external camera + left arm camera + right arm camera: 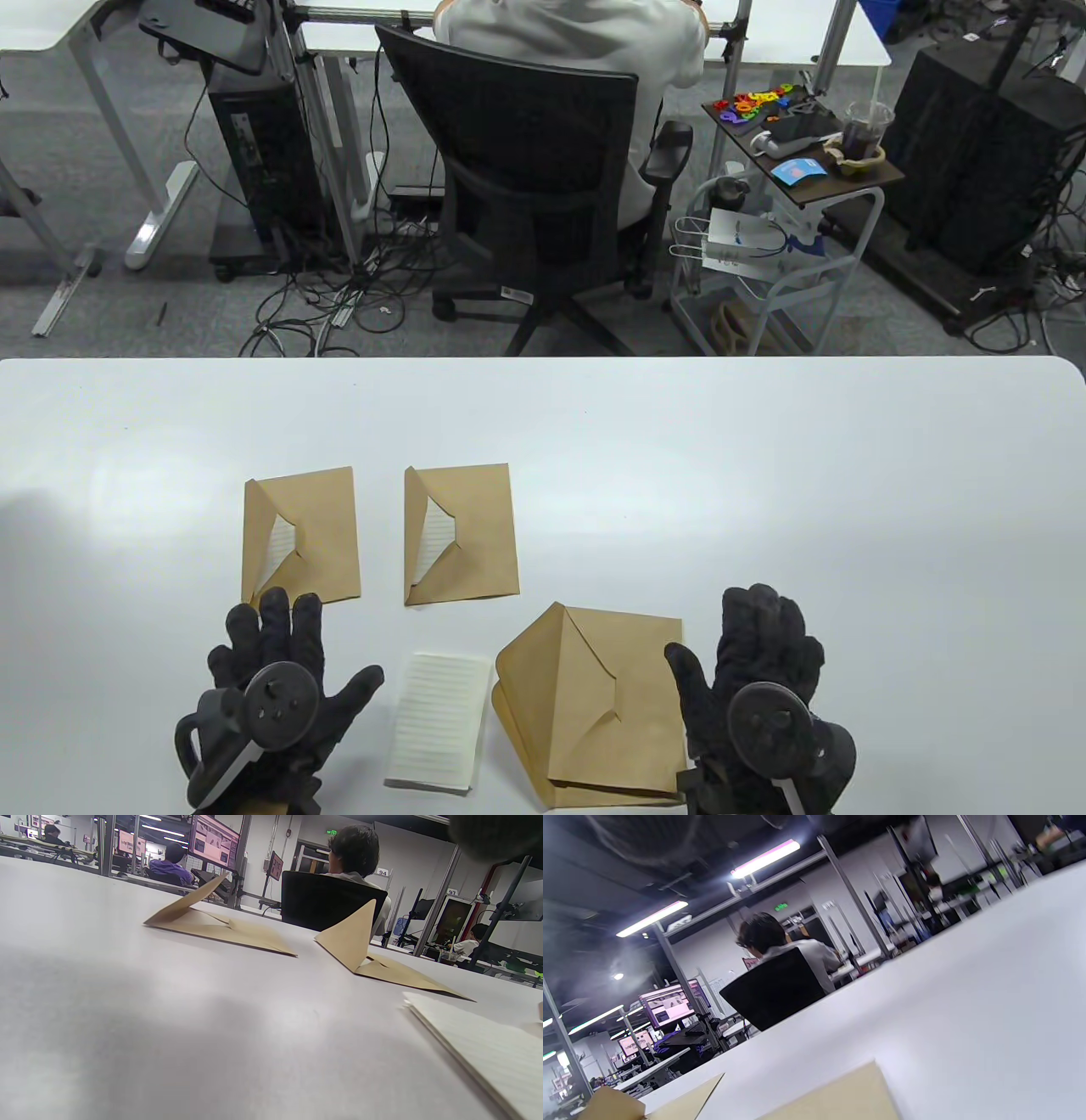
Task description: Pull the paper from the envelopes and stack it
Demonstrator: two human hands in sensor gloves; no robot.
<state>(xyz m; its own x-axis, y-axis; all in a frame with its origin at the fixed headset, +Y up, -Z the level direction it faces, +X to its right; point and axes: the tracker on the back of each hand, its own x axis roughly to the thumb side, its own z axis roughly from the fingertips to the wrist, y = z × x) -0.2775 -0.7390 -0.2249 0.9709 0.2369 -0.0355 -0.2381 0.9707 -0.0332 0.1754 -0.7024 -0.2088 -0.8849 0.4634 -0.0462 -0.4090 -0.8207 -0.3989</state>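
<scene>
A lined sheet of paper [439,722] lay flat near the table's [764,475] front edge, between the two hands. The left hand [276,688] rested palm down just left of it, grip spread wide and holding nothing. The right hand [755,679] lay palm down too, fingers extended, its thumb touching the right edge of the emptied envelopes [594,705], seemingly two stacked. Two more envelopes stood farther back, flaps raised, each showing paper inside: one on the left [301,535], one beside it [462,535].
</scene>
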